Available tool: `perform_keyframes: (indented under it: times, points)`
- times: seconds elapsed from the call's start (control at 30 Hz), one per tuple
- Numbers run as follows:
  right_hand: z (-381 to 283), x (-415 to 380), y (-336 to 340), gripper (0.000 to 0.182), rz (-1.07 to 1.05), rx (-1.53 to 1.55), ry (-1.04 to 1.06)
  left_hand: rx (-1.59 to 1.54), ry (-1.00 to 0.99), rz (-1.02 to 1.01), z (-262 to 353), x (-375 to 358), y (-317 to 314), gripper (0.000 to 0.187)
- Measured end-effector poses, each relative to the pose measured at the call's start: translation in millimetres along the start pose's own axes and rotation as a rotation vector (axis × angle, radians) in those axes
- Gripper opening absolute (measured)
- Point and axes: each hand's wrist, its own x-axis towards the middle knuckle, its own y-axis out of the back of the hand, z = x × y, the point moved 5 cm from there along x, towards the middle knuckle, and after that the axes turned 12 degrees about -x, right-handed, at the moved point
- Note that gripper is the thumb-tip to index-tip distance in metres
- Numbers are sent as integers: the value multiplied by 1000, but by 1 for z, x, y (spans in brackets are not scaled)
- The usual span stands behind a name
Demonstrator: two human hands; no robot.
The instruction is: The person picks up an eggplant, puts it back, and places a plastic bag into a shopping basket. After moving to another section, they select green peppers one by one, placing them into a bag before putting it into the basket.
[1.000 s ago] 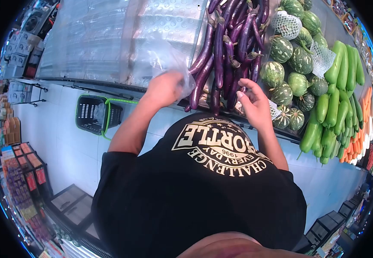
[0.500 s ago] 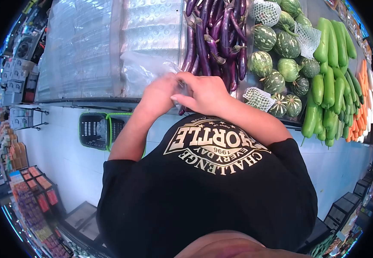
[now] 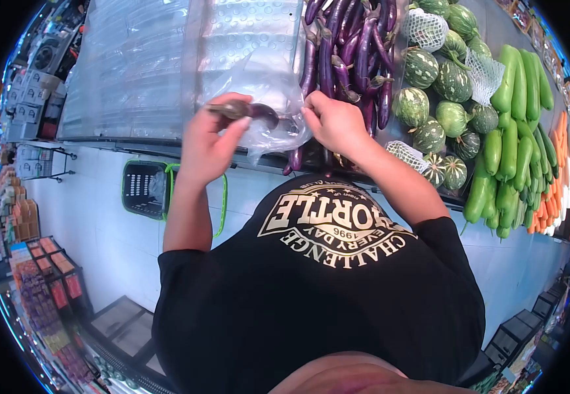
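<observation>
My left hand [image 3: 209,141] is closed around the stem end of a dark purple eggplant [image 3: 264,115]. The eggplant's other end points right, into a clear plastic bag [image 3: 265,141]. Pinched in the fingers of my right hand [image 3: 337,121] is the edge of that bag, at its right side. Both hands are above the front edge of the produce stand. Just beyond my right hand lies a pile of long purple eggplants [image 3: 363,52].
Right of the eggplants are striped green squashes [image 3: 452,82], some in white net sleeves, then long green gourds [image 3: 511,85] and carrots [image 3: 547,190]. Metal trays [image 3: 245,39] span the stand's left part. A black shopping basket with green trim [image 3: 146,190] stands on the floor at left.
My hands, close together before, have moved apart. An eggplant now shows in my left hand, and the plastic bag is spread between both hands. The view has shifted slightly.
</observation>
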Motion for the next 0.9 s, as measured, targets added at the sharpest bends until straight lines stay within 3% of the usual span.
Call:
perform_keyframes:
  times: [0.03, 0.07, 0.13, 0.2, 0.33, 0.4, 0.5, 0.77, 0.87, 0.9]
  points:
    - [2, -1, -1, 18, 3, -2, -4, -228, 10, 114, 2, 0, 10, 25]
    - [3, -2, -4, 19, -22, -18, -10, -228, 9, 113, 4, 2, 14, 25]
    - [3, -3, -5, 20, -48, -31, -13, -565, -116, 352, 6, 3, 35, 25]
    - [1, -7, 6, 28, 61, 100, 1, -690, -169, 381, 8, 6, 44, 26]
    - [0, -22, 25, 45, 16, 308, -77, -910, -250, 401, 11, 6, 46, 28]
    - [-1, -33, 31, 55, 66, 693, -25, -964, -251, 395, 16, 5, 41, 29]
    - [-8, -48, 45, 60, 125, 641, 20, -1094, -170, 469, 16, 3, 30, 28]
    - [-7, -59, 62, 50, 222, 419, 34, -1357, -113, 351, 6, 10, 8, 30]
    - [-3, -57, 52, 45, 170, 430, 7, -1279, -54, 417, 9, 15, 1, 28]
    - [1, -57, 43, 40, 154, 694, -58, -1279, -56, 413, 13, 17, -3, 28]
